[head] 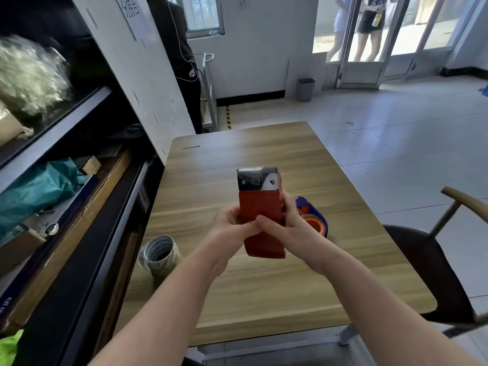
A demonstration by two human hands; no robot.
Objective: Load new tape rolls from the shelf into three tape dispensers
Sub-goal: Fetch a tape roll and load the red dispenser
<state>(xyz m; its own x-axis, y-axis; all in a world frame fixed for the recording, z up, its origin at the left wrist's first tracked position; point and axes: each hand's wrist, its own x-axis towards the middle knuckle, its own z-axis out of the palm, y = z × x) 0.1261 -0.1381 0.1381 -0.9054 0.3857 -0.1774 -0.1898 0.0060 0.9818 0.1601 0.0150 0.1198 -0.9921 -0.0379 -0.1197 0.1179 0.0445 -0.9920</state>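
Observation:
I hold a red tape dispenser (260,207) upright above the wooden table (264,286), its metal cutter end pointing away from me. My left hand (228,225) grips its left side and my right hand (282,225) grips its right side, thumbs meeting on the red back. Behind my right hand a blue dispenser (315,216) with an orange core lies on the table. A stack of clear tape rolls (159,253) stands at the table's left edge. Whether the red dispenser holds a roll is hidden.
A dark shelf unit (66,180) with boxes, a teal bag and plastic wrap runs along the left. A chair (435,260) stands at the table's right. A person (182,62) stands behind the shelf; others stand outside the glass door. A grey bin (305,89) sits by the wall.

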